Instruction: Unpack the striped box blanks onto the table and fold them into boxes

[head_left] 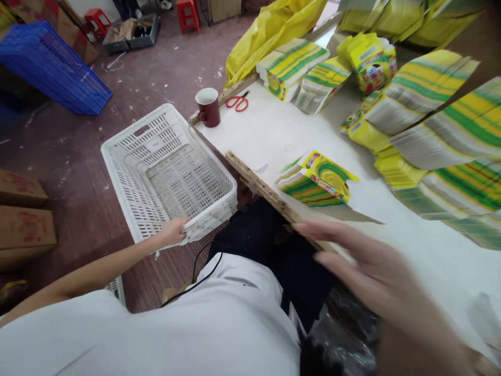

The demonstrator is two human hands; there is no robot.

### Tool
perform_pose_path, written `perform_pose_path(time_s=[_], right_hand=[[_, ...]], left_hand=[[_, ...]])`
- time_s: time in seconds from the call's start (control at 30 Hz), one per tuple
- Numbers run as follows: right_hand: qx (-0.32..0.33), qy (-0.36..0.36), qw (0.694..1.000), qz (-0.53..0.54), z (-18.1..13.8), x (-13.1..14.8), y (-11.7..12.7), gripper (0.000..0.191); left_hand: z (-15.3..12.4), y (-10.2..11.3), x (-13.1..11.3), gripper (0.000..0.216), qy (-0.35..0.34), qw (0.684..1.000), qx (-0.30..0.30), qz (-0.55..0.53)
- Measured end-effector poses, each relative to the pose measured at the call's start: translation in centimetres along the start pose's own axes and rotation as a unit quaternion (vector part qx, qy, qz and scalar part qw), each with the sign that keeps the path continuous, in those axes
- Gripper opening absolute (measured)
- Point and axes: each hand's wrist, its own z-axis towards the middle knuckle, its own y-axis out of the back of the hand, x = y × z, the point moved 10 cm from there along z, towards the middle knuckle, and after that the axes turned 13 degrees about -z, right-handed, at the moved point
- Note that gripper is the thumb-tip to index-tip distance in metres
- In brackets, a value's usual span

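Observation:
My left hand [173, 231] is closed around the near rim of a white plastic crate [210, 210]. The crate has slatted walls and stands to the left of the table, with nothing inside it. Over the table's front edge, my right hand [364, 261] is raised with its fingers apart, somewhat blurred, and holds nothing. Just beyond it, a stack of flat yellow and green printed cartons [317, 180] lies on the white tabletop [270, 136].
A dark red mug [209, 108] and red-handled scissors [238, 101] sit at the table's left corner. Many carton stacks [438, 89] fill the right side. A blue crate [52, 68], brown boxes [24, 230] and a red stool [188, 15] stand on the floor.

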Motion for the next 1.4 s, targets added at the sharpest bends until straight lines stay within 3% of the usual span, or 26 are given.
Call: perform_pose_path(time_s=[0.1,0.2,0.27,0.33,0.57,0.73,0.83,1.07,1.4], right_hand=[[0.096,0.146,0.985,-0.001,6.6,5.0,-10.7,0.036],[0.090,0.198,0.968,-0.125,12.0,5.1,-19.6,0.056],[0.087,0.220,0.948,-0.213,14.2,4.3,-23.8,0.060],[0.082,0.250,0.930,-0.259,15.4,3.6,-25.9,0.052],[0.083,0.262,0.903,-0.330,17.8,1.0,-25.2,0.018],[0.059,0.271,0.887,-0.369,19.2,0.5,-24.7,0.023],[0.056,0.272,0.885,-0.374,19.6,1.1,-25.3,0.021],[0.047,0.270,0.890,-0.366,19.2,3.6,-27.9,0.020],[0.077,0.226,0.898,-0.369,15.9,2.0,-27.1,0.021]], left_hand=[[-1.6,-1.3,2.8,0.040,0.063,0.998,0.003,0.014],[-2.5,-2.3,4.2,0.040,0.111,0.994,0.006,0.010],[-2.8,-2.3,4.1,0.043,0.124,0.992,-0.002,0.006],[-3.0,-2.3,3.5,0.044,0.126,0.992,-0.007,0.000],[-2.4,-4.2,-1.3,0.045,0.081,0.996,0.008,-0.030],[-1.7,-4.1,-2.9,0.043,0.066,0.997,-0.002,-0.043],[-1.7,-3.1,-2.0,0.044,0.057,0.998,-0.009,-0.032],[-2.6,-2.2,2.6,0.051,0.055,0.998,0.009,-0.004],[-3.5,-3.6,1.1,0.054,0.024,0.999,0.037,-0.011]])
